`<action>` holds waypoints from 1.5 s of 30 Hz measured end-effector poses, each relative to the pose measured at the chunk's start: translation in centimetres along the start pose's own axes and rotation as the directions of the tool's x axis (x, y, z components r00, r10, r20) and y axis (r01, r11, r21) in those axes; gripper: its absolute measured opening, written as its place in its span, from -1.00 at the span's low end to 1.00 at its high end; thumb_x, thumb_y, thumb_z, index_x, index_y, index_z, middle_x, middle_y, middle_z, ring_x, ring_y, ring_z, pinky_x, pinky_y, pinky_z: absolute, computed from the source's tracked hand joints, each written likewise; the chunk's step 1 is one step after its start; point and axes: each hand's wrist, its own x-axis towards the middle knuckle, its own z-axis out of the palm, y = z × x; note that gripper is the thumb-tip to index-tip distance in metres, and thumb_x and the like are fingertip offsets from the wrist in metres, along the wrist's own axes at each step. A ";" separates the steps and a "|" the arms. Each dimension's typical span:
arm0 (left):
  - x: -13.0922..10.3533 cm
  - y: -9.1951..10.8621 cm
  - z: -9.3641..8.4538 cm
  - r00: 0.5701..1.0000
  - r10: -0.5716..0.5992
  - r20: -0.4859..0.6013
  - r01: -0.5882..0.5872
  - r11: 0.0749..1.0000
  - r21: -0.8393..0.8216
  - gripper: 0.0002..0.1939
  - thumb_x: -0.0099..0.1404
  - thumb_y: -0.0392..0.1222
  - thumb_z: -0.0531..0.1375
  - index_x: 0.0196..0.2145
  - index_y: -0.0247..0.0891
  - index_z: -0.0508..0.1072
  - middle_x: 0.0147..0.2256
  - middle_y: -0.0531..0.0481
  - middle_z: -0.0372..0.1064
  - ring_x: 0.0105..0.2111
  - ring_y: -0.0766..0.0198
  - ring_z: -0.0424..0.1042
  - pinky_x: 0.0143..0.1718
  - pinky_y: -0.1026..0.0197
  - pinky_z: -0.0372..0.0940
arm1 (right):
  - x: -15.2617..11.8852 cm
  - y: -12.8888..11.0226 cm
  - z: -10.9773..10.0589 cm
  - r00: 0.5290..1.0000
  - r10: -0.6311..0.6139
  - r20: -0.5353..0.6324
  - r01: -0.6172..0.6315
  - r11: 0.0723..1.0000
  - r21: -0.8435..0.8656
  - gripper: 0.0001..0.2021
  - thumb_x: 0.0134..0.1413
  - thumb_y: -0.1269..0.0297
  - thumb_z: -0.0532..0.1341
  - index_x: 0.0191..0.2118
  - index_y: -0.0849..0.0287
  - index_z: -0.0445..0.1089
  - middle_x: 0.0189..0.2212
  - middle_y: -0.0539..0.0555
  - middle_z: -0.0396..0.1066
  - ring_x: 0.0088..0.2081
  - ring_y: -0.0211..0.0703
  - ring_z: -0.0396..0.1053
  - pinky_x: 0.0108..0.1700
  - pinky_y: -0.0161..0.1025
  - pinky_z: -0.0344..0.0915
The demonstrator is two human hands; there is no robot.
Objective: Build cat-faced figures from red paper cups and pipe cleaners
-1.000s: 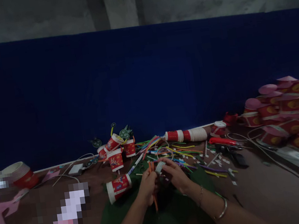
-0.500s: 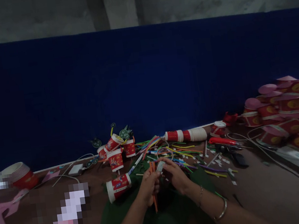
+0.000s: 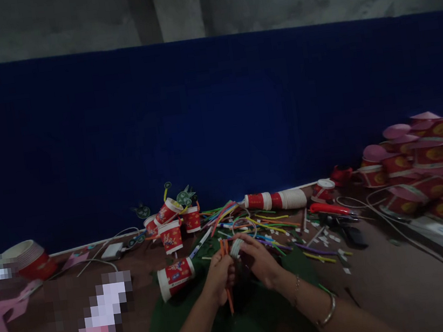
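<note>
My left hand (image 3: 219, 278) is closed around a few orange strips (image 3: 230, 302), which stand roughly upright over a dark green mat (image 3: 250, 325). Just to the right, my right hand (image 3: 262, 261) pinches a small pale, whitish piece (image 3: 236, 248) between thumb and fingers, close beside the top of the strips. Its exact shape is blurred. A red and white paper cup (image 3: 177, 277) lies on its side left of my left hand. Beyond both hands spreads a pile of coloured strips (image 3: 273, 230).
Several decorated cups (image 3: 171, 237) stand at the back, beside a lying cup stack (image 3: 291, 199). Red-handled pliers (image 3: 331, 208), small white scraps (image 3: 324, 237) and cables are at right, before heaped red cups with pink tops (image 3: 435, 157). Another cup stack (image 3: 41, 266) sits left.
The pale piece has turned slightly in my right hand and lies a little further left. My left hand keeps the orange strips, nearly in the same place.
</note>
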 end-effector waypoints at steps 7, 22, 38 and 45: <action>0.0 0.1 -0.2 0.995 -0.003 0.100 0.003 1.000 -0.006 -0.74 -0.01 -0.03 0.19 -0.52 -0.25 0.22 -0.79 0.32 -0.15 -0.82 0.58 -0.23 -0.77 0.45 -0.31 | 0.3 0.2 -0.4 1.000 0.022 0.022 -0.022 0.999 0.029 -0.77 -0.16 0.23 0.29 -0.28 0.13 0.41 -0.49 -0.05 0.34 -0.49 -0.31 0.20 -0.43 -0.35 0.12; -0.2 0.7 0.3 0.991 0.101 0.084 -0.105 0.993 0.045 -0.64 -0.03 -0.17 0.16 -0.22 -0.19 0.23 -0.78 0.35 -0.11 -0.82 0.53 -0.20 -0.78 0.45 -0.29 | 0.8 0.0 -1.2 0.996 -0.010 -0.094 0.004 0.998 -0.064 -0.72 -0.14 0.11 0.30 -0.27 0.14 0.43 -0.56 -0.03 0.34 -0.62 -0.36 0.18 -0.62 -0.39 0.07; -0.5 1.4 0.8 0.886 0.461 -0.048 -0.412 0.831 0.374 -0.85 0.04 -0.16 0.19 -0.52 -0.30 0.36 -0.61 0.14 0.20 -0.60 0.41 0.14 -0.53 0.35 0.09 | 0.5 -1.2 -0.9 0.986 -0.003 -0.166 -0.046 0.956 -0.290 -0.65 -0.17 0.00 0.28 -0.36 0.13 0.22 -0.69 -0.20 0.21 -0.84 -0.50 0.03 -0.85 -0.54 -0.10; -1.0 1.7 1.0 0.838 0.545 0.039 -0.490 0.718 0.494 -0.86 0.10 -0.17 0.12 -0.55 -0.28 0.30 -0.62 0.14 0.12 -0.57 0.37 0.13 -0.49 0.33 0.10 | 0.3 -1.4 -0.4 0.985 0.001 -0.171 -0.054 0.949 -0.310 -0.67 -0.16 0.03 0.26 -0.41 0.13 0.16 -0.70 -0.22 0.19 -0.85 -0.49 0.03 -0.87 -0.53 -0.10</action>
